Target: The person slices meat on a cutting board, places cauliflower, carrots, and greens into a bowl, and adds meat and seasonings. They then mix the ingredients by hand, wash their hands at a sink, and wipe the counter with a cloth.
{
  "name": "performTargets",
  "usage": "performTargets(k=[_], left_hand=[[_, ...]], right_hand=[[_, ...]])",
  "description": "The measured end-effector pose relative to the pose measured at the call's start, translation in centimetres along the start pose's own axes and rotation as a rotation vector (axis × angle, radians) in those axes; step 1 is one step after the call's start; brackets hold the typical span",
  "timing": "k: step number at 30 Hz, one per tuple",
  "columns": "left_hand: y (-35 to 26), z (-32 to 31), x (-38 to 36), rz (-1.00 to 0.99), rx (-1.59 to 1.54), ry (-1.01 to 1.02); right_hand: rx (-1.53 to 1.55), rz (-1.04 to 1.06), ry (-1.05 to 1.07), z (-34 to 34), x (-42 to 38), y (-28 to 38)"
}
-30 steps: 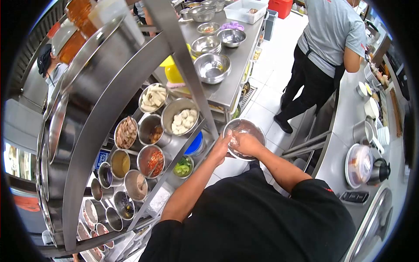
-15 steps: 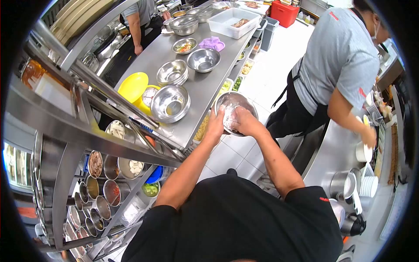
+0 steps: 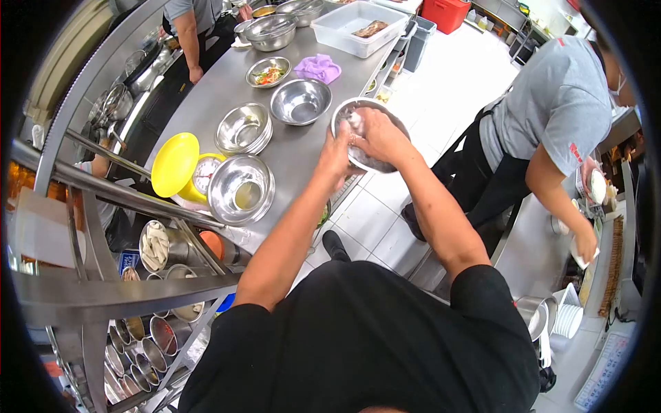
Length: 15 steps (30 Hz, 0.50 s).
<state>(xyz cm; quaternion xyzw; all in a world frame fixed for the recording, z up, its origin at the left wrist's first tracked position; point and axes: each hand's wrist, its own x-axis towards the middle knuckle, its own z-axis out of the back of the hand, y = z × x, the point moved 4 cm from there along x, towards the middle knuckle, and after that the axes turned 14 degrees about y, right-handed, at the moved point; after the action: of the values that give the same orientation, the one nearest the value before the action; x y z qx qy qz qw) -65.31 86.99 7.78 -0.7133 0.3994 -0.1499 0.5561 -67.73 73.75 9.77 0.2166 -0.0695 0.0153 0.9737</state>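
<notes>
A metal bowl with white powdery stuff inside is held in front of me, beside the steel table's edge. My left hand grips the bowl's near left side, its thumb over the rim. My right hand reaches into the bowl, fingers bent around a whitish lump too small to make out. On the table to the left are an empty-looking metal bowl, a stack of metal bowls and another metal bowl.
A yellow scale stands on the steel table. Further back are a purple cloth and a clear tub. A person in grey works at the right counter; another person's arm shows top left. Shelves of metal containers stand lower left.
The view has turned and shifted. The bowl in my hands is now level with the table's bowls, and my right hand sits deeper over it. The person at right holds a white dish.
</notes>
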Motion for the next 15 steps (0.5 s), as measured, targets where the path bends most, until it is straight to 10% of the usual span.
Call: performTargets(k=[4,5,8,10,15], left_hand=[[-4.4,4.0,3.2,-0.004,-0.043,-0.024],[-5.0,4.4,3.2,-0.062,-0.004,-0.036],[-3.6,8.3,7.6,-0.152,0.184,-0.205],[-4.7,6.7,7.9,-0.212,-0.032,0.029],[-5.3,7.8,8.6,-0.131,-0.088,0.015]], right_hand=[[-0.036,0.341,0.087,0.8,3.6,0.1],[0.196,0.058,0.337,0.4,5.2,-1.2],[0.297,-0.053,0.241,-0.1,9.0,-1.1],[0.173,-0.025,0.025,-1.4,10.1,-0.1],[-0.060,-0.160,0.283,0.6,14.6,-0.8]])
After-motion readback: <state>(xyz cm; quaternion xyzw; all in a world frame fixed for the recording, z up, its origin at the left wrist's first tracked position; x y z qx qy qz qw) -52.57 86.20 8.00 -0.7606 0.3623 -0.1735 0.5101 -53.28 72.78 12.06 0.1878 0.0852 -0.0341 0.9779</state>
